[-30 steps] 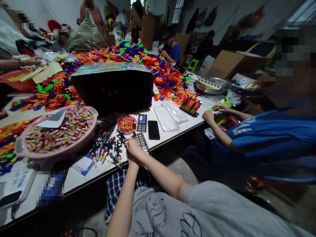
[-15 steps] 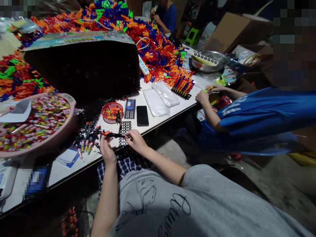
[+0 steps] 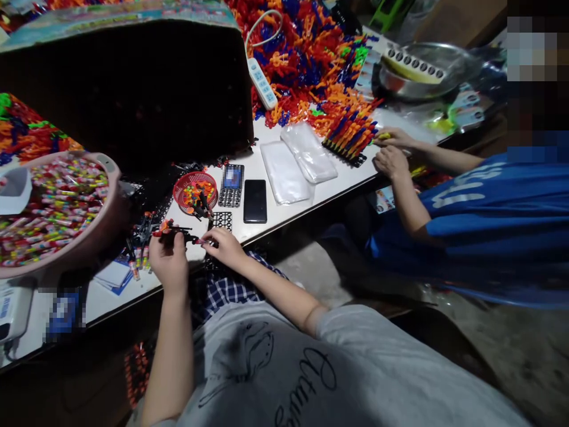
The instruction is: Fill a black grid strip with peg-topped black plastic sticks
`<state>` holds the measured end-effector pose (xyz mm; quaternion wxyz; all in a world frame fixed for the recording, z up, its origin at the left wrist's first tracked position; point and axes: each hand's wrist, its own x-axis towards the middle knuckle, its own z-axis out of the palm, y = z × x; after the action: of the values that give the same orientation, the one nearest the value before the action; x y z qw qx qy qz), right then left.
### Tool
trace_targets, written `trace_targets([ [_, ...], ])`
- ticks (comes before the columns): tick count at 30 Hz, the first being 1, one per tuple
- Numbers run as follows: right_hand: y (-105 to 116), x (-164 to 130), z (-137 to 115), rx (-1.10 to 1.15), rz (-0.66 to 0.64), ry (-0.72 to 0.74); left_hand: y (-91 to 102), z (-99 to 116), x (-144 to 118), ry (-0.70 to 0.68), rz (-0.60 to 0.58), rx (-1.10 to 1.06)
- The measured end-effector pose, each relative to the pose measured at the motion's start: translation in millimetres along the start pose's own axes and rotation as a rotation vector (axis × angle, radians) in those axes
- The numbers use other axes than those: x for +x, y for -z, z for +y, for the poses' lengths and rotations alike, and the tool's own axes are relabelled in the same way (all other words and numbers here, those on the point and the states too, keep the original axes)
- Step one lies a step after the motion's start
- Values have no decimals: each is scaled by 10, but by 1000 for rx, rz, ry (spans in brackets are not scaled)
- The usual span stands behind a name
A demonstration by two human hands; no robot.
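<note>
Toy piece, small, black with an orange-red end, held between both hands just over the near table edge. Long axis runs roughly left-right across the view, orange end toward the pink basin, other end toward the right hand. Exact shape hard to make out: small, dark, partly covered by fingers. Left hand closed around the piece from below, fingers curled on it. Right hand pinches its near end with thumb and fingertips, a pinkish bit showing at the tips; what that bit is, cannot tell.

Black grid tray just behind the right hand, partly hidden by it. Red mesh basket of coloured bits behind the tray, second grid tray and black phone to the right of the basket. Loose pile of black parts left of the toy piece, dim and blurred. Basin holds striped candy-like tubes, cut off at the frame's left. Big black box beyond the basket, top cropped. Clear plastic bags right of the phone. Farther right, another person in a blue shirt, both hands at a rack of coloured sticks.
</note>
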<state>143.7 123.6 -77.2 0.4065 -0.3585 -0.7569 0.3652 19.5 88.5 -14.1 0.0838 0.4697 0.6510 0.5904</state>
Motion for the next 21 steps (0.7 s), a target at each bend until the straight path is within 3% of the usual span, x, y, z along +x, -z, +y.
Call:
trace_targets([
  [3, 112, 45, 167, 27, -155, 81, 8, -42, -51, -12, 57, 120],
  [6, 286, 191, 362, 32, -98, 29, 15, -177, -46, 27, 83, 296],
  [9, 393, 408, 517, -10, 47, -91, -46, -387, 107, 64, -56, 442],
  [13, 315, 634, 614, -58, -50, -141, -220, -565, 435, 69, -253, 462],
  [16, 191, 685, 630, -76, -89, -184, -293, -528, 520, -17, -268, 449],
  [21, 99, 622, 581, -53, -45, -218, -352, -330, 247, -42, -257, 216],
])
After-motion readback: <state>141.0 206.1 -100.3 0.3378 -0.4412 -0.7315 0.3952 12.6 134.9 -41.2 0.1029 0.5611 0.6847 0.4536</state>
